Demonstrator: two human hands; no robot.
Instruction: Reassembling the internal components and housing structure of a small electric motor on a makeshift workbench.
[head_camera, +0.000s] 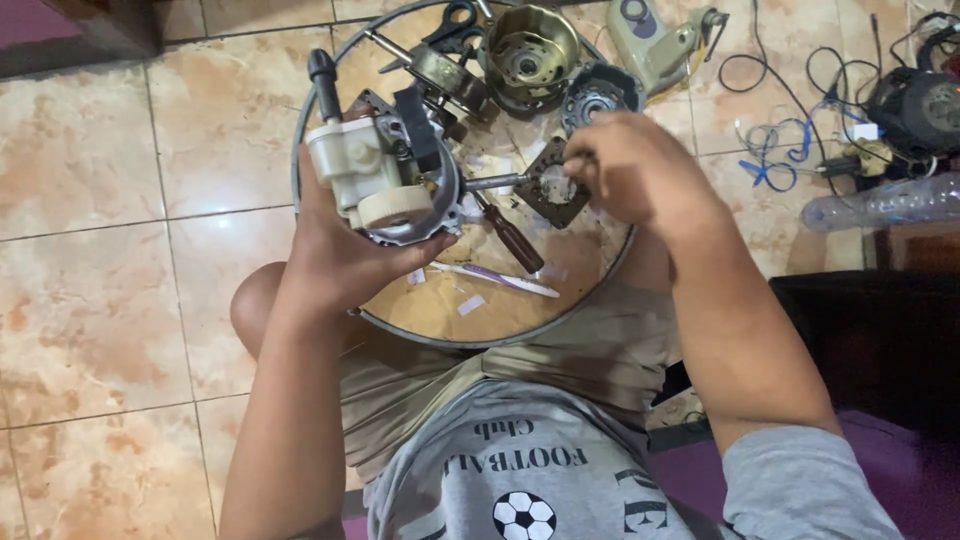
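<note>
Seen from above, over tiled floor (100, 300) and bent knees: left hand (335, 255) wrapped from below around a small motor assembly (385, 175), fingers closed on its lower edge, white gearbox housing and black knob turned up toward the camera. Sticking out of the assembly toward the right, a steel shaft (497, 182), its far end met by the right hand (635, 170), fingertips pinched together there on a dark square plate (553, 190); whether plate is threaded on the shaft or merely held against it, impossible to tell. Hands apart, joined only by the shaft. All of it held above a round wire ring (300, 150) lying on the floor. Inside the ring, below the assembly: a brown-handled screwdriver (512, 238), a white and purple toothbrush (495, 278), scraps of pale paper. At the ring's far edge: a brass-coloured metal bowl housing (528, 52), black-handled scissors (452, 25), a dark round part (598, 92). Outside the ring on the right: a pale green plastic casing (655, 40), tangled black and blue wires (780, 150), a clear plastic bottle (885, 205) on its side, a black motor (925, 105).
</note>
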